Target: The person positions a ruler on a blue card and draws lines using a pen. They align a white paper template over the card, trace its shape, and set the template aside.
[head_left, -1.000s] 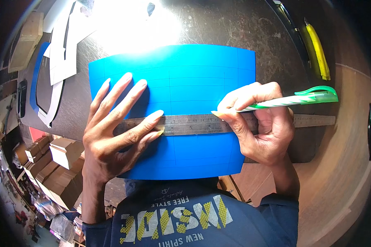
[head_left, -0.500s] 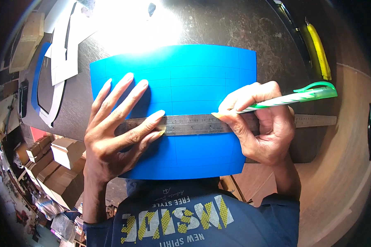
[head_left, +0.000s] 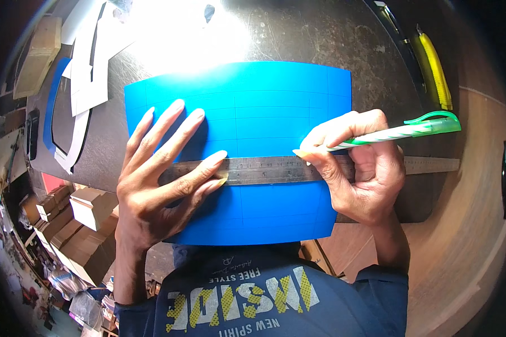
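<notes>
A blue sheet [head_left: 272, 126] bearing thin ruled lines is lying mid-dial on the dark table [head_left: 320, 42], with a metal ruler [head_left: 270, 171] spanning it from nine toward three o'clock. At nine, the left hand [head_left: 152, 182] is resting across sheet and ruler, fingers spread; at three, the right hand [head_left: 362, 182] is pinching a green-and-white pen [head_left: 399, 133], its tip hidden by the fingers. Line-ruling seems to be occupying both hands; the next move is probably calling for a steady ruler and the tip hugging its twelve-o'clock edge.
</notes>
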The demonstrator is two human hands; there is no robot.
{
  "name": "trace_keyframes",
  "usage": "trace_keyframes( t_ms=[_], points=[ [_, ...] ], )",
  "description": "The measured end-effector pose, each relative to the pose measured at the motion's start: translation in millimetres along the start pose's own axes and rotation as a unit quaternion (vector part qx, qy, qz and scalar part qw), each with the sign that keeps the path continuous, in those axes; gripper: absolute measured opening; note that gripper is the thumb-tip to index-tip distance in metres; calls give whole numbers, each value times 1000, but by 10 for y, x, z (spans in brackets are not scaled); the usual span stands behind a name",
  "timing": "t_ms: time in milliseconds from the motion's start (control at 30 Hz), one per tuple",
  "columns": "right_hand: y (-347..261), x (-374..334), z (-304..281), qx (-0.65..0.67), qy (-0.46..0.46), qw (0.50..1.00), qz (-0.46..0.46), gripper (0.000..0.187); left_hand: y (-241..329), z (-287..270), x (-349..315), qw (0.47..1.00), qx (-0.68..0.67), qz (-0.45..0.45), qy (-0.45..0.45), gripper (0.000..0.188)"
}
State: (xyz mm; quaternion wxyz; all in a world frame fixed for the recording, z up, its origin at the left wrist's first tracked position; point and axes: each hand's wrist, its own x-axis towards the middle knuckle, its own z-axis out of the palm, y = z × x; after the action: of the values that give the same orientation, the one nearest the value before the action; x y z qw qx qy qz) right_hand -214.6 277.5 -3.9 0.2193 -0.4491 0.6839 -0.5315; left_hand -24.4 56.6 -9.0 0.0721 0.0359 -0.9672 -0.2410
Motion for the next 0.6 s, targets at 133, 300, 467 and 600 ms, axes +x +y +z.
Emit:
trace_keyframes(
  t_ms=[133,300,467,600],
  points=[
    [-7,1,-3,-6,-4,1000,-2,29,-4,1,-3,1000,-6,-3,1,43],
    [-51,22,-12,-66,-32,996,-42,29,-1,-15,5,1000,-8,-1,3,43],
    [-98,44,-24,-129,-64,987,-73,28,-17,-16,1,1000,-7,6,4,41],
    [-73,8,-98,163,151,975,-19,10,-32,-44,31,1000,-20,5,3,31]
  ],
)
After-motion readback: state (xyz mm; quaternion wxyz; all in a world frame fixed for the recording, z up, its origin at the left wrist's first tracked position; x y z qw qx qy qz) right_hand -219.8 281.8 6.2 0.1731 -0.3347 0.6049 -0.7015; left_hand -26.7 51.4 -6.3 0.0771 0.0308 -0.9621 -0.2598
